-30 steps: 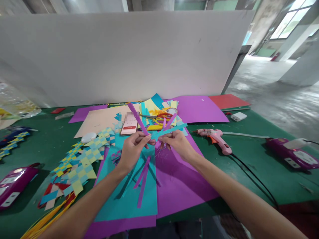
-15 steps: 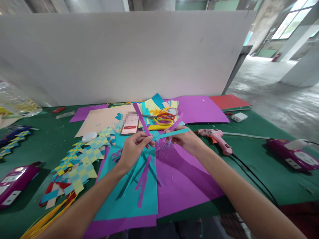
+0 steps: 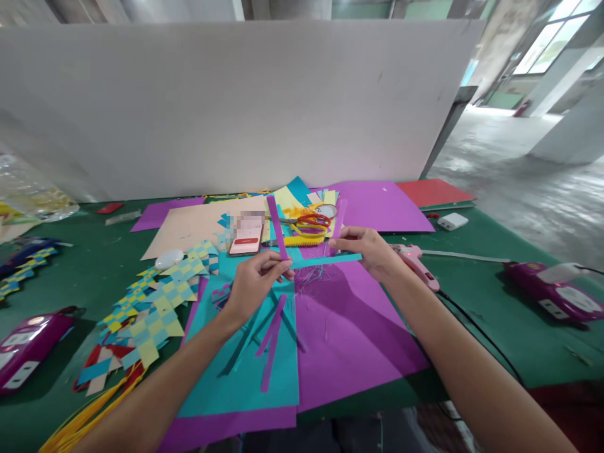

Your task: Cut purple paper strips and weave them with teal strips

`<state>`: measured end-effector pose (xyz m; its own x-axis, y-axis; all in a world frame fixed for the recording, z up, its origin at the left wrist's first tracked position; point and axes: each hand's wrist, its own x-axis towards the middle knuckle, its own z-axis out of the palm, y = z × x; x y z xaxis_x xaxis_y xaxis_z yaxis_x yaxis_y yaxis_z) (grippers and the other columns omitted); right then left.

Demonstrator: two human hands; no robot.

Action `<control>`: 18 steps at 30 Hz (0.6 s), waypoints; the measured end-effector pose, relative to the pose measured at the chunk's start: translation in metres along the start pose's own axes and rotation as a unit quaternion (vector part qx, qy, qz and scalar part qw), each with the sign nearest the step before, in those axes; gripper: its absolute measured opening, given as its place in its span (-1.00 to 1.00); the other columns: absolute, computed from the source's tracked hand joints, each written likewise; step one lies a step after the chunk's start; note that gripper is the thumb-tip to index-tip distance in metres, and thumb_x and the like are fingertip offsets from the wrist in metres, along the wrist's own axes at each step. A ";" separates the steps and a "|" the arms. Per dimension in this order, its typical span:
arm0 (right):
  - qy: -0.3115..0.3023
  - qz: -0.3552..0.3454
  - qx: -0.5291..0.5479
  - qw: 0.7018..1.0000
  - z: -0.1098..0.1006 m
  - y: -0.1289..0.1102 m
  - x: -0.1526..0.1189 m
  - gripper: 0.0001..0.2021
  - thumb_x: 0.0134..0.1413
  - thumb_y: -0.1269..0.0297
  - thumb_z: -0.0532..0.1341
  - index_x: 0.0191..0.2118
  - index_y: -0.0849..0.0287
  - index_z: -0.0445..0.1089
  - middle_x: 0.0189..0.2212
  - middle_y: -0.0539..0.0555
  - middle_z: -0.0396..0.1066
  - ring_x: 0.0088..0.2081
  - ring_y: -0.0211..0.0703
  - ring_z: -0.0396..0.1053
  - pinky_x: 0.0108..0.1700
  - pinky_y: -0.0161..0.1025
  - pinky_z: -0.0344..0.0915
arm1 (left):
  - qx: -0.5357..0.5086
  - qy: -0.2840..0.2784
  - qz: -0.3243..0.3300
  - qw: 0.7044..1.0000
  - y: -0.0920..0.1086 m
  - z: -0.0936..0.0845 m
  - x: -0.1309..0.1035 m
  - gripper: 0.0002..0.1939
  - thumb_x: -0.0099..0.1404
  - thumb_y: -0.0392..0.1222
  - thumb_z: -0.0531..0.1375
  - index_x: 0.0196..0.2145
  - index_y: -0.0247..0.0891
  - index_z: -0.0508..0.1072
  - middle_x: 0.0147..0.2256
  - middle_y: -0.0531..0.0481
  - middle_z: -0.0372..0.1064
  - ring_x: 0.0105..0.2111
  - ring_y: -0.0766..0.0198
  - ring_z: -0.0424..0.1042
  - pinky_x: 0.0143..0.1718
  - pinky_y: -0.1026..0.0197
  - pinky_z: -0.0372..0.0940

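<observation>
Pinching a teal strip (image 3: 325, 260) and a purple strip (image 3: 277, 228) in our left hand (image 3: 259, 277), another purple strip (image 3: 340, 219) in our right hand (image 3: 364, 246), over the near sheets (image 3: 340, 365), we judge them light, bendy, easily creased, best held at the ends.

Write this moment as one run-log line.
left hand: pinching purple strip and teal strip | right hand: holding second purple strip | nearby: scissors, phone, glue gun
</observation>
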<state>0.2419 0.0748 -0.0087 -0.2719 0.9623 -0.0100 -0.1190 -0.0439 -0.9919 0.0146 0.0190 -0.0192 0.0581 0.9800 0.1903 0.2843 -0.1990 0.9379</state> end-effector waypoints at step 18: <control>-0.131 -0.024 -0.141 0.981 0.019 0.010 -0.007 -0.73 -0.18 0.12 0.39 -0.53 0.20 0.39 -0.61 -0.01 0.41 -0.53 -0.26 0.35 -0.45 -0.28 0.26 | 0.080 -0.123 0.003 0.989 0.002 0.005 -0.005 -0.82 0.26 -0.06 0.19 -0.41 -0.19 0.43 -0.48 0.05 0.56 -0.44 0.19 0.54 -0.37 0.26 0.36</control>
<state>0.2241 0.0627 -0.0156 -0.5121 0.8582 0.0344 0.1203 0.1113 -0.9865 0.0198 0.0137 -0.0195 0.2860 0.9529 0.1006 0.4294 -0.2213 0.8756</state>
